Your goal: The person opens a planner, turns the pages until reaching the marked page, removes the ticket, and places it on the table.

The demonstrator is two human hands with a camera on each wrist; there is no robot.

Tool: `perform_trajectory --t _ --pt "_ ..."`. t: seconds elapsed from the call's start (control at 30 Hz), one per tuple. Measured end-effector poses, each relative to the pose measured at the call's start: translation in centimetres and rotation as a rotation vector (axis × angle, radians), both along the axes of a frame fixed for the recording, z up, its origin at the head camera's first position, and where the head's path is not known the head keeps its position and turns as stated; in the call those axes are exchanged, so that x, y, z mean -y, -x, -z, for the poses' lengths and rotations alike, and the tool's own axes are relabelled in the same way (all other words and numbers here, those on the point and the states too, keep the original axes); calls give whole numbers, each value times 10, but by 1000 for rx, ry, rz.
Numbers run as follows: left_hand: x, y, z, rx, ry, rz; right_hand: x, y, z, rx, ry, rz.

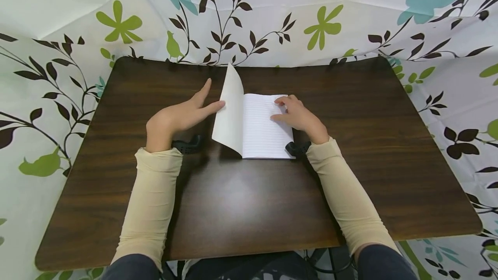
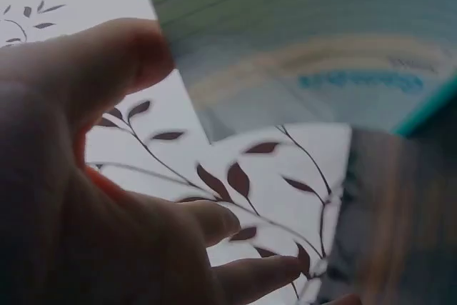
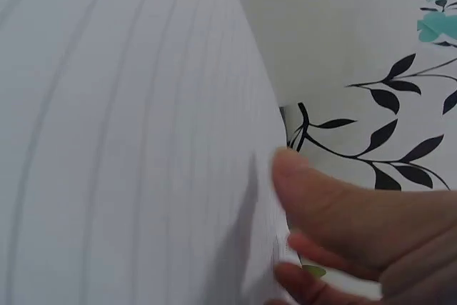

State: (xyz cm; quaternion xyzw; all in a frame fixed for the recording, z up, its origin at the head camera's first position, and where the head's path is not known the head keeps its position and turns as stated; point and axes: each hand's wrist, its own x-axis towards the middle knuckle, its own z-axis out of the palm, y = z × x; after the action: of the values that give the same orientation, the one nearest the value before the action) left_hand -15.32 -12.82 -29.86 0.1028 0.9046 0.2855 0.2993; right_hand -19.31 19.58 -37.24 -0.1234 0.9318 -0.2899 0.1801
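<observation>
An open notebook (image 1: 258, 131) lies on the table, with its lined right-hand page facing up. Its front cover (image 1: 230, 111) stands half raised on the left, plain white inside. The cover's outer face (image 2: 285, 83) shows printed lines, a blue word I cannot read and a teal edge. My left hand (image 1: 180, 116) is beside the raised cover, thumb touching its edge and the other fingers extended. On the right, my right hand (image 1: 299, 116) rests at the page's right edge, fingers loosely bent. In the right wrist view, the thumb is by the lined page (image 3: 143, 141).
The notebook is on a dark brown wooden table (image 1: 241, 202) with rounded corners. A white cloth (image 1: 280, 16) printed with leaves, flowers and birds hangs behind and at the sides. Dark wrist devices (image 1: 187, 145) sit at both wrists.
</observation>
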Motion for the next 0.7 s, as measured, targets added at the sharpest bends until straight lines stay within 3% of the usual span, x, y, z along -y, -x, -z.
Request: perform_trajectory --t 0.2,0.47,0.7 --pt "25 -7 11 1 56 -29 -6 0 -1 72 -93 35" --pt "52 -7 40 -164 107 8 -13 2 4 86 -95 45" --pt "57 -9 69 -213 163 50 -11 0 6 67 -160 58"
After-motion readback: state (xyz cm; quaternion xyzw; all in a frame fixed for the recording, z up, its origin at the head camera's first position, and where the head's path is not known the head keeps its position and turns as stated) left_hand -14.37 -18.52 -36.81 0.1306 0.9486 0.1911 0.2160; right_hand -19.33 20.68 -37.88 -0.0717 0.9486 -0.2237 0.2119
